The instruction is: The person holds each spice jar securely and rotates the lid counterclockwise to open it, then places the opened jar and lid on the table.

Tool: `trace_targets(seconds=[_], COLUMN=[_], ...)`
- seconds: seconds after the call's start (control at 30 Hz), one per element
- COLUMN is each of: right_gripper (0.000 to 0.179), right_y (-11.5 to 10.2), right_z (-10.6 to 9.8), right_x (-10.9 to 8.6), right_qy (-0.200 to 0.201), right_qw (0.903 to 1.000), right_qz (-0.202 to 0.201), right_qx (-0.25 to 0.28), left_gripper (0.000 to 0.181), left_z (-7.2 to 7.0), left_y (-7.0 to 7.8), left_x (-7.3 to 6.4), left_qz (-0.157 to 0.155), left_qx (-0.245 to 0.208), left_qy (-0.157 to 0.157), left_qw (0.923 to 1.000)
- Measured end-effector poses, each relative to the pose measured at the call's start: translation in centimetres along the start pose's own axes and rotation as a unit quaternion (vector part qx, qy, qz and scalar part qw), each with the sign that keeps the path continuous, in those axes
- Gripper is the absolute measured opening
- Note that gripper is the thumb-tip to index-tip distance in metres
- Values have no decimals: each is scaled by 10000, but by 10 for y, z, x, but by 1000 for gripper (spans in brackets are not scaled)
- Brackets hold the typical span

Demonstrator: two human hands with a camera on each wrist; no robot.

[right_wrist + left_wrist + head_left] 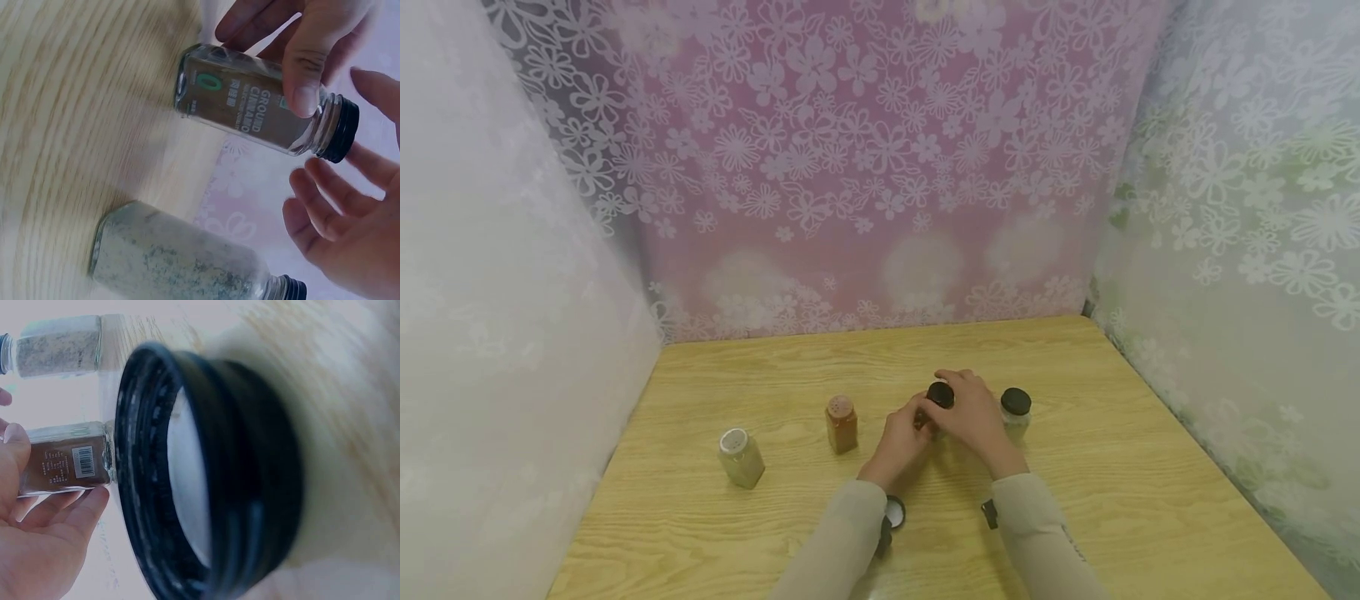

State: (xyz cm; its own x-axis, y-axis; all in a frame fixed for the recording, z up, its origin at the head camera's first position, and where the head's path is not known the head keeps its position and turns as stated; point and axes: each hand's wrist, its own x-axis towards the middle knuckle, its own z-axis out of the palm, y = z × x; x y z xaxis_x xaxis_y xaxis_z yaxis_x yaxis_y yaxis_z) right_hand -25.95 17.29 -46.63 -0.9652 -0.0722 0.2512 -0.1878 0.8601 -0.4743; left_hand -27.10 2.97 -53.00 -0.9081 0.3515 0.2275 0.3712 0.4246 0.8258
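A small square glass jar of brown powder, labelled ground cinnamon (240, 103), stands on the table with its black cap (342, 129) on. My left hand (901, 446) grips this jar's body, its thumb across the front in the right wrist view. Around the cap, my right hand (356, 225) has its fingers spread and slightly bent, and a gap shows between most of them and the cap. To the right stands another glass jar (1016, 421), black-capped, holding pale, speckled seasoning. Near my left wrist a loose black lid (895, 512) lies with its white inside showing.
At the left are two jars without caps: a jar of pale powder (742, 460) with a white shaker top, and an orange-brown spice jar (842, 427). Flower-patterned curtains (865, 167) border the wooden table (760, 375) at the back and sides.
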Motion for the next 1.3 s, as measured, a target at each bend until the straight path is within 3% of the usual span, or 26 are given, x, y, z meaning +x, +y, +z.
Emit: trace_targets(seconds=[0.13, 0.27, 0.4, 0.53, 0.87, 1.07, 1.3], right_gripper=[64, 58, 47, 47, 54, 47, 51], right_y=[1, 2, 2, 2, 2, 3, 3], right_z=[1, 0, 0, -1, 1, 0, 0], right_x=[0, 1, 1, 1, 3, 3, 3], right_qy=[167, 239, 106, -84, 127, -95, -260], right_qw=[9996, 9994, 9995, 9993, 9998, 9997, 9994], right_qz=[81, -28, -244, -348, -69, -199, -178], right_qx=[-192, -234, -156, -98, -112, 60, 152], left_gripper=[45, 46, 48, 49, 43, 48, 48], left_z=[0, 0, 0, 0, 1, 1, 1], left_y=[-1, -1, -1, -1, -3, -4, -5], left_x=[0, 1, 2, 1, 0, 2, 1], left_qz=[29, 7, 2, -13, 114, 129, 42], left_qx=[82, 47, -42, 14, 178, 110, 80], left_qy=[51, 25, -15, 9, 105, 52, -16], left_qw=[9999, 10000, 10000, 10000, 9997, 9998, 10000])
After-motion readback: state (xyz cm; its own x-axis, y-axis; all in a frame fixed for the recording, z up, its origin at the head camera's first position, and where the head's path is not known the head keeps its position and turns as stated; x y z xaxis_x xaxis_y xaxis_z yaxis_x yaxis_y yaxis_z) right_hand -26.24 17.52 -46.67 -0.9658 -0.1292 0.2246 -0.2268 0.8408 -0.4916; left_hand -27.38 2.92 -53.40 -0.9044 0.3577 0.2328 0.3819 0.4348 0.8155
